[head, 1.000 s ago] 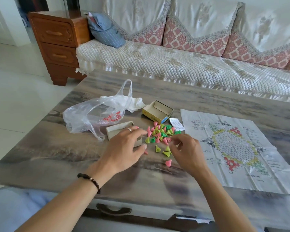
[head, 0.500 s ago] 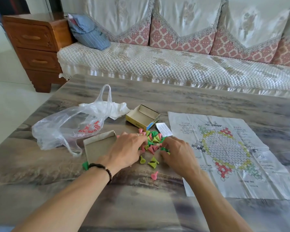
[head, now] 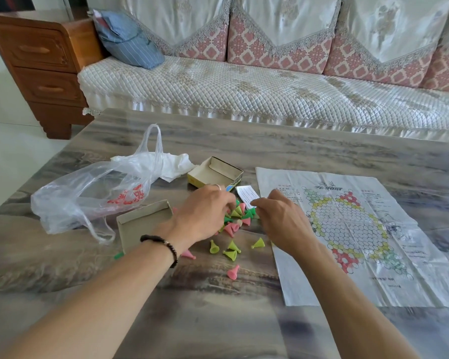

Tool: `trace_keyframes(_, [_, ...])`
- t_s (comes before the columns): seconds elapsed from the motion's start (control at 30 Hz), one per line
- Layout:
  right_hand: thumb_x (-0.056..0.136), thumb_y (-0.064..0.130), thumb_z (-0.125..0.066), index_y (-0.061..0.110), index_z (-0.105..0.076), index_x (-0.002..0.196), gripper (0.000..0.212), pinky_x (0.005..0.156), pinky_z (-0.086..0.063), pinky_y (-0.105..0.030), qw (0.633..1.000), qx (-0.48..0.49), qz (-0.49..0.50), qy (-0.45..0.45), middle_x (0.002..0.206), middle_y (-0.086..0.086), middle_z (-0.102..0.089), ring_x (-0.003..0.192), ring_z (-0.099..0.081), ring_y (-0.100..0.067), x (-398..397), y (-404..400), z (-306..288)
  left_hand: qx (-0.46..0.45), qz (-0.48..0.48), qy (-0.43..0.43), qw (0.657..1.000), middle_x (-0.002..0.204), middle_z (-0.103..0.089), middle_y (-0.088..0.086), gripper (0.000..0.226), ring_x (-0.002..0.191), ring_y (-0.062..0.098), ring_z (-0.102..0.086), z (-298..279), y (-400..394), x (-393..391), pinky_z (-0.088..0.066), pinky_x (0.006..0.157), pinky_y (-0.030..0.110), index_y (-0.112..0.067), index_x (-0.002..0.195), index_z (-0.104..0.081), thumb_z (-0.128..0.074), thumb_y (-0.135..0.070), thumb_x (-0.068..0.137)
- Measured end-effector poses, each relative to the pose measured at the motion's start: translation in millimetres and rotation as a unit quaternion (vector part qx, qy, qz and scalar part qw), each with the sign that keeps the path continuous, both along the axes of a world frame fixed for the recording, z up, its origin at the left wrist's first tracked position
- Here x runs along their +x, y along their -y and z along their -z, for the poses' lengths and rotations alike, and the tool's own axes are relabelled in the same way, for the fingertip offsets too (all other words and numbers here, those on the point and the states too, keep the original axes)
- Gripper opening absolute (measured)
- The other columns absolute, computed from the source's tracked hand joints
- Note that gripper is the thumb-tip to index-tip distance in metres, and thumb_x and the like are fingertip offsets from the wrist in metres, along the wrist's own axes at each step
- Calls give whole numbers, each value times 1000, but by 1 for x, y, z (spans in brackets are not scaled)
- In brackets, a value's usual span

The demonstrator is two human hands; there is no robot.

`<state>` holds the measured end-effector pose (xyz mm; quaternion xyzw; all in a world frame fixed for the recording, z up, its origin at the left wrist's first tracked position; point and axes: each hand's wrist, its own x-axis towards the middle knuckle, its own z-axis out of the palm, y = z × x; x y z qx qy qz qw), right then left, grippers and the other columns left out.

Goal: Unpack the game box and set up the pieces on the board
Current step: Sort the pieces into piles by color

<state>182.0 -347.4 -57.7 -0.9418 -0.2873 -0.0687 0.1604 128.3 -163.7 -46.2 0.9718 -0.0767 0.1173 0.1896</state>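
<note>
While the left hand [head: 205, 213] and right hand [head: 280, 221], grips curled into the heap with any hold hidden, sort cone-shaped pegs [head: 237, 218] on the bench [head: 218, 307] beside the paper board [head: 353, 229], each light, stiff, roll-prone peg likely pinches best at its narrow tip.

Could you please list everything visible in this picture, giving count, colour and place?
table: one, grey-brown marbled, foreground.
paper board: one, white with printed honeycomb, table right.
game pieces: many, pink, yellow and green cones, heaped between the hands, a few scattered nearer.
box tray: one, yellow, behind the heap.
box lid: one, grey card, left of the heap.
slip: one, white, beside the board.
plastic bag: one, clear with red print, table left.
sofa: one, cream and pink, behind.
pillow: one, blue, sofa left.
cabinet: one, brown wood, far left.
left hand: on the heap.
right hand: on the heap.
</note>
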Motion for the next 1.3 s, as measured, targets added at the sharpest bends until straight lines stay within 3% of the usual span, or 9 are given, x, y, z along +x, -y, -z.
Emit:
trace_keyframes(0.17, [102,27,-40,26,-65,117,30,58,-41,-34,991,-123,-55,-2,100,-2,-49,79,-60,-27,6,-4,-6,132,21,-47,990,103,-59,6,22,99,21,-57,6,10,8,-40,72,26,-10,99,-67,-54,3,88])
trace_keyframes(0.3, [99,26,-49,22,-66,112,22,58,-35,-32,981,-174,-75,34,99,-4,-52,79,-60,-27,8,-8,-5,164,11,-63,984,109,-59,8,19,98,22,-61,2,12,9,-47,77,29,-8,103,-68,-59,0,88])
trace_keyframes(0.5, [92,9,-49,16,-57,109,20,55,-32,-34,973,-210,-78,54,98,-5,-52,73,-56,-29,6,-12,-5,203,2,-102,974,109,-55,12,18,95,28,-60,-11,23,10,-37,68,28,-5,94,-60,-52,8,86])
trace_keyframes(0.63, [94,13,-44,16,-53,114,23,56,-34,-35,975,-206,-68,50,100,-6,-55,77,-61,-32,8,-11,-2,209,-12,-114,971,112,-54,14,19,95,29,-61,-15,26,9,-36,67,28,-7,90,-57,-50,10,87])
trace_keyframes(0.83, [95,22,-48,22,-54,114,20,59,-45,-35,991,-123,-31,51,102,-3,-59,79,-63,-32,10,-7,-2,165,0,-87,983,113,-53,9,13,92,28,-61,-4,22,7,-39,67,29,-5,79,-54,-57,5,87])
trace_keyframes(0.87, [96,25,-48,22,-54,114,20,60,-46,-35,994,-94,-21,50,102,-3,-60,80,-63,-33,9,-6,-4,134,-2,-72,988,114,-54,8,3,93,27,-61,-3,18,7,-44,72,31,-2,85,-62,-60,0,88])
trace_keyframes(0.93, [96,28,-47,23,-55,114,20,63,-48,-36,998,-37,-14,42,103,-1,-61,81,-62,-31,6,-4,-8,65,-15,-41,997,113,-55,6,16,97,25,-61,0,12,5,-46,81,30,-6,102,-71,-65,-8,88])
trace_keyframes(1.1, [94,28,-51,25,-59,111,20,64,-49,-37,997,72,-11,17,99,3,-64,82,-60,-26,-19,-5,-10,-12,-26,5,1000,106,-64,5,22,97,21,-61,-1,2,-17,-43,82,25,-15,108,-73,-68,-15,87])
trace_keyframes(1.3, [93,28,-53,22,-61,111,20,63,-46,-33,997,74,3,-6,99,3,-63,82,-60,-23,-41,-6,-11,-59,-54,-21,997,113,-71,1,22,108,18,-61,2,-2,-21,-42,91,26,-18,107,-74,-70,-17,85])
